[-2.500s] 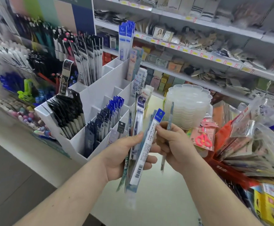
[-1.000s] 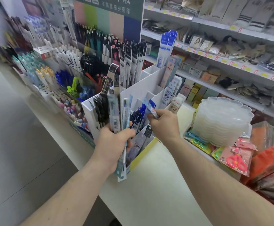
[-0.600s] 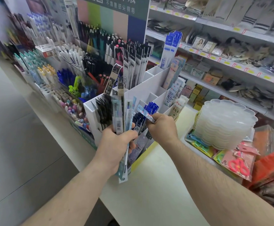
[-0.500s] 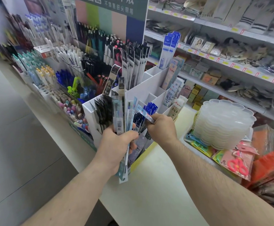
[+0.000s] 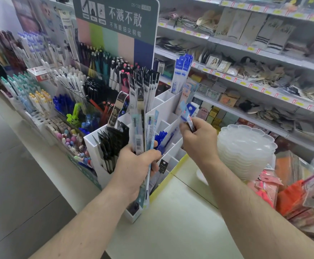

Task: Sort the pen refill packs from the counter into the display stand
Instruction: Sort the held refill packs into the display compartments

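Observation:
A white tiered display stand [image 5: 168,107] with many compartments sits on the pale counter [image 5: 171,225]; some slots hold black and blue refill packs. My left hand [image 5: 133,167] grips an upright bundle of several long refill packs [image 5: 139,128] in front of the stand. My right hand [image 5: 199,139] is raised over the stand's right side and pinches a single blue-topped refill pack [image 5: 189,116], tilted, above the compartments. Dark blue packs [image 5: 161,139] stand in a slot between my hands.
A stack of clear scalloped plastic trays [image 5: 246,152] stands right of the stand. Pink and orange packaged goods [image 5: 292,189] crowd the counter's right. Pen racks [image 5: 59,94] fill the left, and shelves of goods [image 5: 246,71] run behind.
My right hand has lifted from the front blue slot up and to the right, carrying one refill pack. The left hand keeps its bundle in nearly the same place.

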A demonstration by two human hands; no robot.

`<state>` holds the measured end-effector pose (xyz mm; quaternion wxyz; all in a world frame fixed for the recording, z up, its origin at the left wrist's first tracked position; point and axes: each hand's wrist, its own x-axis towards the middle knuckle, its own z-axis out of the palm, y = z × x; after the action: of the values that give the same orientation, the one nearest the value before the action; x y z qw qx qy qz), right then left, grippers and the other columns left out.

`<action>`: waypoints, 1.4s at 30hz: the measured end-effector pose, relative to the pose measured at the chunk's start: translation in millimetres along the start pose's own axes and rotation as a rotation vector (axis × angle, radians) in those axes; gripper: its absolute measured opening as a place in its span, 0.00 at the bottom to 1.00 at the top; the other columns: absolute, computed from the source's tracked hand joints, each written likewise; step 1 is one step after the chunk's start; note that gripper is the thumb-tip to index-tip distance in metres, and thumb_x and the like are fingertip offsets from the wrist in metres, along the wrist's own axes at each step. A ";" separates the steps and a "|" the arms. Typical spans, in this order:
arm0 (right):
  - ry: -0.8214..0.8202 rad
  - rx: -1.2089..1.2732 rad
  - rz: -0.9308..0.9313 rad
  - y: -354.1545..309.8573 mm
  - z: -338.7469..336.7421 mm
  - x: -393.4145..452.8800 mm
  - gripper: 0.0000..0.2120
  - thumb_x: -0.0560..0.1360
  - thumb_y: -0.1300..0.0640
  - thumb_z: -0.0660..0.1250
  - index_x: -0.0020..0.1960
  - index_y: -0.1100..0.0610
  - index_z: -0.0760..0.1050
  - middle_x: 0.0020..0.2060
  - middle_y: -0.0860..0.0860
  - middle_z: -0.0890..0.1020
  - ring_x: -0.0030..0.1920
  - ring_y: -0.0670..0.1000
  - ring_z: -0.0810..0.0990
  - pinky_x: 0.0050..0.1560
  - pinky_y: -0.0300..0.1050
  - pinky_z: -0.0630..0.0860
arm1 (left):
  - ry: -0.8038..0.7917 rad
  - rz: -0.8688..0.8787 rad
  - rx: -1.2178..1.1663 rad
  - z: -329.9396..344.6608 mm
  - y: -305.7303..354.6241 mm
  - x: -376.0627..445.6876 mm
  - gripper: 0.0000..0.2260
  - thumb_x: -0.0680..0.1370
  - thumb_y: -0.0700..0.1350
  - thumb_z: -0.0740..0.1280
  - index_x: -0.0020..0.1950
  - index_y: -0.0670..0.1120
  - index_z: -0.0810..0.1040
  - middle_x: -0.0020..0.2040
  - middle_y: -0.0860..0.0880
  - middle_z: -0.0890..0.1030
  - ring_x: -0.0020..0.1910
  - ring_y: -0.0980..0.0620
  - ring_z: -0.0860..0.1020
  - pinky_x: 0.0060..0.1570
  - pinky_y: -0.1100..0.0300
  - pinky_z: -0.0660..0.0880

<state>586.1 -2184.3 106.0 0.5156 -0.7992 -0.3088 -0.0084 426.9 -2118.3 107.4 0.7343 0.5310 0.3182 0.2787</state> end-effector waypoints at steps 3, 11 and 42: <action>0.107 0.027 -0.010 -8.5 -17.4 20.1 0.18 0.78 0.57 0.67 0.31 0.56 0.67 0.24 0.46 0.68 0.28 0.46 0.65 0.33 0.46 0.65 | -0.023 0.005 -0.040 15.1 12.5 8.6 0.09 0.67 0.38 0.72 0.46 0.43 0.81 0.31 0.43 0.76 0.26 0.50 0.73 0.26 0.60 0.69; 0.297 0.189 -0.074 -21.0 -33.3 70.0 0.14 0.77 0.54 0.66 0.34 0.57 0.72 0.28 0.54 0.74 0.33 0.61 0.73 0.36 0.55 0.75 | -0.048 0.043 -0.121 36.9 33.7 32.2 0.08 0.74 0.31 0.68 0.46 0.43 0.80 0.29 0.46 0.75 0.25 0.51 0.72 0.25 0.62 0.71; -0.145 -0.601 -0.010 -40.8 28.6 169.0 0.15 0.81 0.51 0.64 0.37 0.53 0.76 0.36 0.51 0.79 0.43 0.55 0.78 0.41 0.44 0.70 | -0.036 -0.015 -0.143 28.1 36.6 45.4 0.07 0.75 0.32 0.68 0.47 0.43 0.80 0.36 0.45 0.81 0.27 0.52 0.76 0.27 0.62 0.74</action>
<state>693.6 -2067.3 182.1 0.2326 -0.9128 -0.3326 -0.0451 474.8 -2091.1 141.2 0.7779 0.4799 0.2881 0.2855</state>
